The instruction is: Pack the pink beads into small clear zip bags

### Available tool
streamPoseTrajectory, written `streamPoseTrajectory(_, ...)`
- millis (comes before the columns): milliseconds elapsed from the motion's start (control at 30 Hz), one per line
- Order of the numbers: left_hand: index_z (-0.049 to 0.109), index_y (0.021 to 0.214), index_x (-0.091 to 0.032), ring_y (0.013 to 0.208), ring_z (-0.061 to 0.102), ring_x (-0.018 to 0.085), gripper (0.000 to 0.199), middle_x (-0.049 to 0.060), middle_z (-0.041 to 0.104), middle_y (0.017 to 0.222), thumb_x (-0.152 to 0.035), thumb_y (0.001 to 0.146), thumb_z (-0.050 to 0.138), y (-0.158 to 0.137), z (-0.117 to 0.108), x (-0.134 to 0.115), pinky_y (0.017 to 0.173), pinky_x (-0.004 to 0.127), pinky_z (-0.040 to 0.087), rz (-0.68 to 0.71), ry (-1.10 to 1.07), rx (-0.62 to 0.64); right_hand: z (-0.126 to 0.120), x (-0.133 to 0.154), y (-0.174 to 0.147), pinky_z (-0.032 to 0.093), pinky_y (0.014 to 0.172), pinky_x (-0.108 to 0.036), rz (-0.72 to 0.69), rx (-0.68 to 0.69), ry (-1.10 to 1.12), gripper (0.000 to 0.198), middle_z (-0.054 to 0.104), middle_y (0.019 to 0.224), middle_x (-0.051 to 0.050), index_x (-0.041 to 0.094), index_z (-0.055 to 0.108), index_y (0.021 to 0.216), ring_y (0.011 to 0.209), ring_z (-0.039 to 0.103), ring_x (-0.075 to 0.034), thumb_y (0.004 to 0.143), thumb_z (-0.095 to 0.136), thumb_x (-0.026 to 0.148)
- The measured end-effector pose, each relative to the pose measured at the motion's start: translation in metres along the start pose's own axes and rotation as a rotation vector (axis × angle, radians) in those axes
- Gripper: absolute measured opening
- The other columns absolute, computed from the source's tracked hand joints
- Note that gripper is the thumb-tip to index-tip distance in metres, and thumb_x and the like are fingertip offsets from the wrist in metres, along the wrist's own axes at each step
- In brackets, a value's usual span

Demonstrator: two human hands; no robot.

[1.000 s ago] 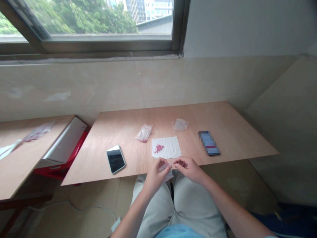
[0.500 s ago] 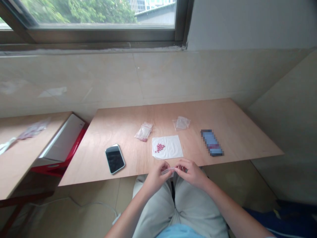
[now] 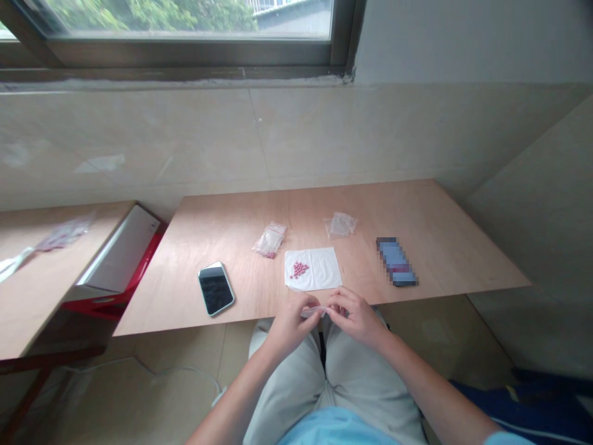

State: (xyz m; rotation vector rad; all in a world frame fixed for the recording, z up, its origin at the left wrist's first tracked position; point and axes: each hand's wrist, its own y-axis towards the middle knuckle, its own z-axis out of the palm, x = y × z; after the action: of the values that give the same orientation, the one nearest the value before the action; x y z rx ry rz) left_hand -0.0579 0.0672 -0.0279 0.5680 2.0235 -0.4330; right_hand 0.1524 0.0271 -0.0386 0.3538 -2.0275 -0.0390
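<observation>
Roughly crosswise, the clear bag runs left to right.

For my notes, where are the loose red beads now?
In the head view, the beads lie on the left half of the white sheet, beyond the left hand.

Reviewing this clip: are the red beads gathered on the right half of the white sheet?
No, the red beads lie clustered on the left half of the white sheet.
</observation>
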Motion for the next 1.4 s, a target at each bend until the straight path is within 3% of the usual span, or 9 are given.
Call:
streamPoseTrajectory(300, 0.065, 0.096, -0.019, 0.091, 0.065, 0.018, 0.013, 0.004, 0.07, 0.095, -0.029, 0.097, 0.056, 0.0017, -0.0009, 0.0006, 0.08, 0.028, 0.048, 0.068, 0.049, 0.006, 0.0022, 0.0002, -0.0029, 0.049, 0.071, -0.026, -0.041, 0.016, -0.134, 0.014, 0.061, 0.101, -0.004, 0.023, 0.069, 0.098, 0.081, 0.061, -0.016, 0.094, 0.059, 0.015)
streamPoseTrajectory(867, 0.062, 0.09, -0.018, 0.091, 0.064, 0.019, 0.005, 0.005, 0.067, 0.094, -0.017, 0.091, 0.057, 0.0, 0.0026, 0.0008, 0.081, 0.028, 0.049, 0.169, 0.168, -0.02, 0.0064, 0.002, -0.0025, 0.047, 0.069, -0.027, -0.006, 0.014, -0.103, 0.014, 0.061, 0.092, -0.002, 0.023, 0.061, 0.095, 0.076, 0.06, -0.016, 0.09, 0.059, 0.01)
streamPoseTrajectory(1400, 0.06, 0.089, -0.019, 0.088, 0.063, 0.019, 0.005, 0.006, 0.066, 0.091, -0.018, 0.091, 0.055, -0.0002, 0.003, 0.0006, 0.076, 0.027, 0.05, 0.198, 0.195, -0.026, 0.0086, 0.0048, -0.0038, 0.047, 0.07, -0.027, -0.026, 0.008, -0.079, 0.016, 0.061, 0.091, -0.001, 0.022, 0.061, 0.094, 0.078, 0.059, -0.016, 0.088, 0.059, 0.007)
